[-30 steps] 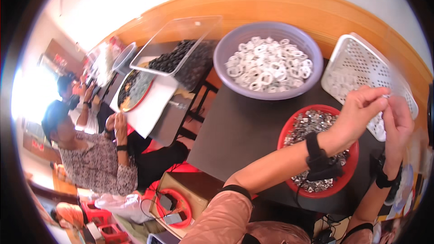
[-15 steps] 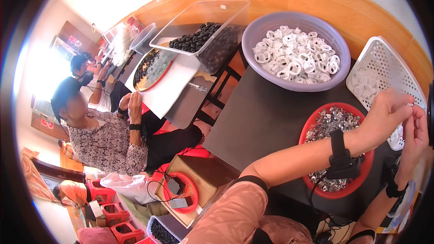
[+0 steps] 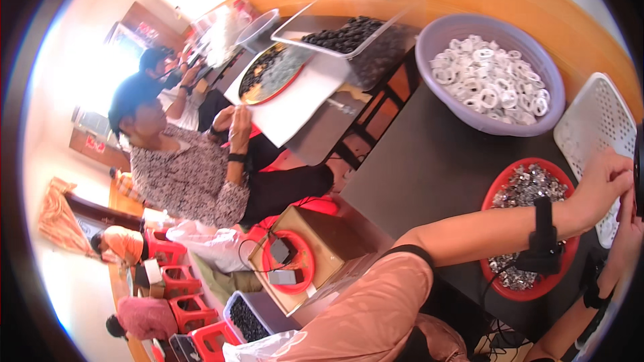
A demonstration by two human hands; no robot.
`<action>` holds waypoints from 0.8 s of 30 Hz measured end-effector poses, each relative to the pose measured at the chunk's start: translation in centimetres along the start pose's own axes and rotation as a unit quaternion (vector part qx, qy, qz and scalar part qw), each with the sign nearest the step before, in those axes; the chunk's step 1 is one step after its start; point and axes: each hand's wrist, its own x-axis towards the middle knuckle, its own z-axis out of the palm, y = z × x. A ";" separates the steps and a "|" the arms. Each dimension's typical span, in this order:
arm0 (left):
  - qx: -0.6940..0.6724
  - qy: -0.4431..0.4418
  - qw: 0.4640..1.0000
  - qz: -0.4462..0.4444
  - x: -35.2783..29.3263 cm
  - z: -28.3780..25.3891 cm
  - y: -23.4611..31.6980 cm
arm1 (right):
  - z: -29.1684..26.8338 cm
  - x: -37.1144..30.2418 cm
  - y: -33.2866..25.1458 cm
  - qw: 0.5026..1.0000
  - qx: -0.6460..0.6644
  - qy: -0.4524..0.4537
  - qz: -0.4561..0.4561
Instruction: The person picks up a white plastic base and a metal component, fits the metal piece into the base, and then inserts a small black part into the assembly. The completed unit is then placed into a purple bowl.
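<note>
White basket (image 3: 614,121) is placed on the right side of the worktop (image 3: 402,174), partly hidden by left hand (image 3: 599,184); right hand (image 3: 627,231) is held close by. Whether fingers are closed on anything cannot be told. Metal pieces (image 3: 530,182) could be scattered if the wrist unit (image 3: 540,260) is dipped.

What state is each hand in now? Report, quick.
Left hand: curled; whether its grip is closed on anything cannot be told.
Right hand: at the view's right edge; open or closed cannot be told.
</note>
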 end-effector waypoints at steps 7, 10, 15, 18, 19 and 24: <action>0.078 0.018 0.995 0.065 -0.4 -0.3 0.7 | 0.7 -0.3 -0.5 0.999 0.039 0.012 -0.002; 0.089 -0.005 0.990 0.109 0.1 1.8 0.6 | -3.4 -0.4 2.8 0.999 -0.031 0.025 0.016; -0.015 -0.129 0.984 -0.124 0.5 -3.9 2.4 | 2.3 -0.3 0.0 0.998 0.063 -0.005 0.027; -0.001 -0.098 0.989 -0.108 0.7 -3.3 2.9 | 2.0 0.5 -0.2 0.996 0.040 0.000 -0.076; -0.021 -0.096 0.988 -0.119 0.7 -2.4 2.7 | 1.6 0.4 -0.4 0.997 0.034 0.020 -0.065; -0.017 -0.103 0.983 -0.151 0.0 -1.6 2.3 | 1.3 -0.2 -0.3 0.995 -0.010 0.065 -0.076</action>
